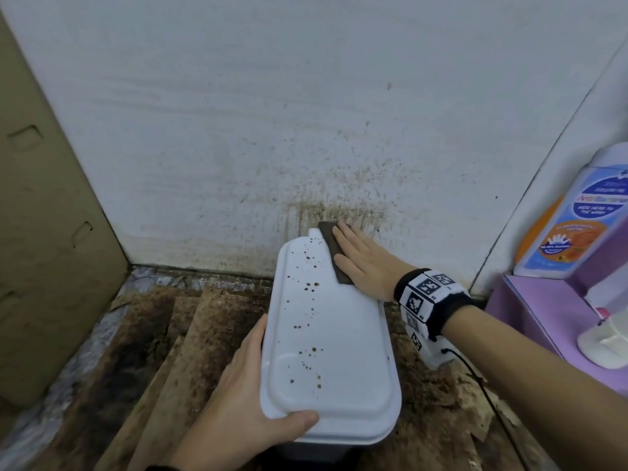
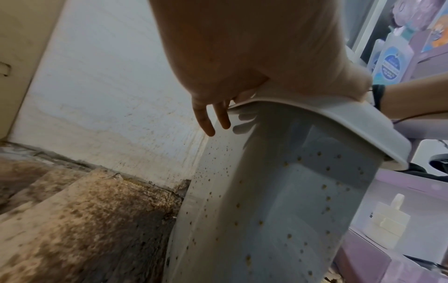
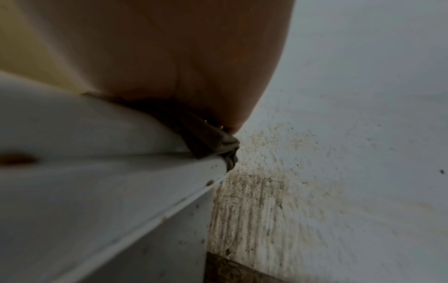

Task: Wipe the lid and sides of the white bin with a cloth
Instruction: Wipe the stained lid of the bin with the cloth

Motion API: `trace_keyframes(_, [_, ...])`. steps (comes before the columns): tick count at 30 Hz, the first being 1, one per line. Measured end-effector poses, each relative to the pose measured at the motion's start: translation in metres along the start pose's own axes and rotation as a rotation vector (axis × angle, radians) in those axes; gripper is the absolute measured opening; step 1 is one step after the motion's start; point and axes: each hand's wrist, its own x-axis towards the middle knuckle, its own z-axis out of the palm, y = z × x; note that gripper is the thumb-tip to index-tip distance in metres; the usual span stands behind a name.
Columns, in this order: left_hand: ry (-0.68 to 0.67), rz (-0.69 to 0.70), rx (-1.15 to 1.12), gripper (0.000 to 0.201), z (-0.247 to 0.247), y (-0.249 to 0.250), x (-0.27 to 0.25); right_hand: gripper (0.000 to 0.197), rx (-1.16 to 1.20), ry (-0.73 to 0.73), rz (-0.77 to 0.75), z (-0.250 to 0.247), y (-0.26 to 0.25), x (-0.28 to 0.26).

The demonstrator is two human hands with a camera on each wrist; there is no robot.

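Observation:
A white bin stands against the wall, its lid (image 1: 333, 334) dotted with brown spots down the left half. My right hand (image 1: 363, 263) lies flat with straight fingers on a dark brown cloth (image 1: 334, 251) at the lid's far right corner. The right wrist view shows the cloth (image 3: 213, 141) squeezed under the palm and hanging over the lid's edge. My left hand (image 1: 244, 399) grips the lid's near left corner, thumb on top. In the left wrist view its fingers (image 2: 208, 118) reach down past the lid rim (image 2: 339, 122); the bin's side (image 2: 278, 210) is speckled brown.
The white wall (image 1: 306, 130) behind the bin is stained brown near the floor. Dirty cardboard sheets (image 1: 163, 351) cover the floor. A cardboard box (image 1: 40, 232) stands at the left. At the right are a purple box (image 1: 543, 311) and a soap bottle (image 1: 577, 215).

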Motion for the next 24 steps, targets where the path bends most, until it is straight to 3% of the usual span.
trace_keyframes(4, [-0.011,-0.003,0.118,0.129,-0.005,0.003,0.001,0.059,-0.024,0.049,-0.019,0.013,-0.004,-0.016])
trace_keyframes(9, [-0.006,-0.028,0.106,0.129,-0.003,0.003,-0.002,0.063,0.136,0.004,0.03,0.025,-0.027,-0.071])
trace_keyframes(13, [-0.01,-0.042,0.064,0.129,-0.002,0.0,-0.002,0.079,0.197,0.099,-0.008,0.042,-0.056,-0.124])
trace_keyframes(16, [-0.004,-0.051,0.042,0.129,0.001,-0.001,-0.003,0.07,0.364,0.122,0.065,0.054,-0.081,-0.154])
trace_keyframes(20, [0.008,-0.04,0.003,0.128,0.002,-0.002,-0.004,0.083,0.377,0.153,0.12,0.073,-0.095,-0.164])
trace_keyframes(24, [-0.006,-0.031,-0.071,0.124,0.002,0.001,-0.003,0.08,0.434,0.181,0.118,0.069,-0.092,-0.161])
